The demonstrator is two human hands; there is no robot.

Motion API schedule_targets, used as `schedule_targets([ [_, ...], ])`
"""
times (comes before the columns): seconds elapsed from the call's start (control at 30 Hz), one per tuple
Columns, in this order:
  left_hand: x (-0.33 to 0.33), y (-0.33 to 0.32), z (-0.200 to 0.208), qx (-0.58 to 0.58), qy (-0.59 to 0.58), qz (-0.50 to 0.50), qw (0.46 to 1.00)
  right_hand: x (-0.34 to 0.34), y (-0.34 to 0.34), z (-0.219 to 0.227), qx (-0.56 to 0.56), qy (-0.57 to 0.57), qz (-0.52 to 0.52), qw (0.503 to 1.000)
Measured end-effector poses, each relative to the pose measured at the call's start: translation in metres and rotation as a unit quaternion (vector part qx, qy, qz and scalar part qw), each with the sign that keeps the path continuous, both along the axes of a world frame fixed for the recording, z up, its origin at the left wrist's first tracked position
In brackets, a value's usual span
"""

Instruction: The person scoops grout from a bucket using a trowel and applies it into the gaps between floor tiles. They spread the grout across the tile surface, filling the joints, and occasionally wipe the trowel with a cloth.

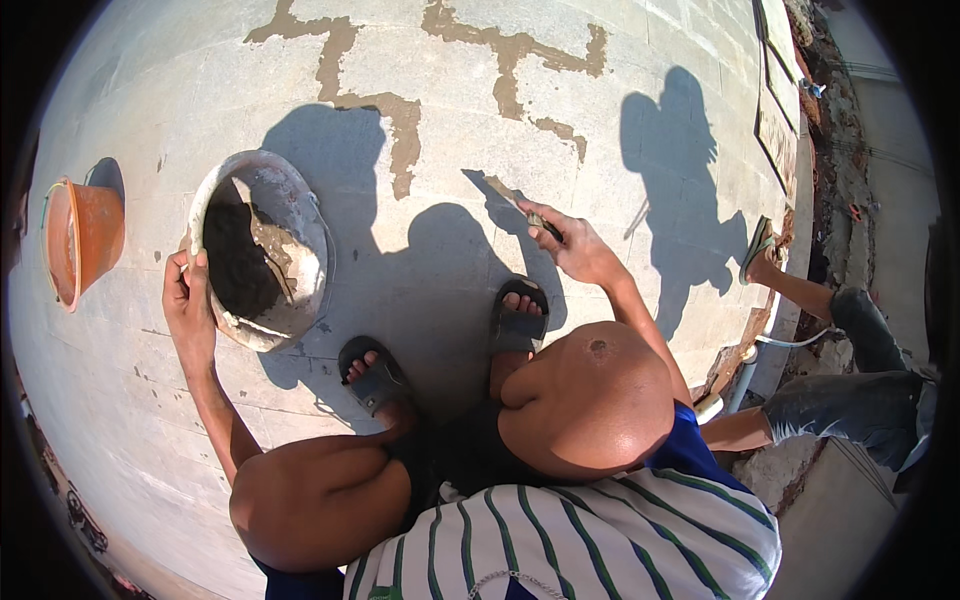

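Observation:
My left hand [190, 295] grips the near-left rim of a mortar-stained white bucket [305, 205], thumb over the edge. Wet dark grey mortar [235, 265] lies inside it, mostly toward its left side. In my right hand [580, 250] is a trowel [497, 188], its handle wrapped by my fingers and its thin blade pointing up and left, over the shadowed blocks. The blade looks close to the surface; I cannot tell whether it touches. Ahead of it, darker mortar patches [510, 60] follow the joints of the pale block surface [450, 130].
An orange bucket [95, 235] stands at the far left. My sandalled feet [375, 375] are between the white bucket and my right knee. At the right, another person's leg [800, 290] steps near the surface's broken edge, beside a pipe [742, 378] and rubble.

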State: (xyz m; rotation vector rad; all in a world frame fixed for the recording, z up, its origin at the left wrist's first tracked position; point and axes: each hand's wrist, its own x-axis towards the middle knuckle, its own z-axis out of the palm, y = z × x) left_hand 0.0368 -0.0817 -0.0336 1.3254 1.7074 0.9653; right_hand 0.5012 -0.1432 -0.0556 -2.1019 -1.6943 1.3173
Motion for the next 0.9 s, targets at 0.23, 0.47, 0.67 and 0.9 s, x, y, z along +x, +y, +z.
schedule_targets([
  [0.23,-0.001,0.003,-0.004,0.005,-0.023,-0.031,0.999,-0.139,0.065,-0.028,0.133,0.145,0.328,0.924],
  [0.47,0.000,-0.008,0.011,-0.005,-0.032,-0.006,0.999,-0.256,0.100,-0.048,0.109,-0.027,0.558,0.822],
  [0.67,0.007,-0.001,0.008,-0.003,-0.027,0.002,1.000,-0.266,0.114,-0.052,0.120,-0.035,0.597,0.792],
  [0.9,0.002,0.000,0.004,0.012,-0.016,-0.008,1.000,-0.287,0.159,0.000,-0.106,-0.096,0.664,0.734],
])
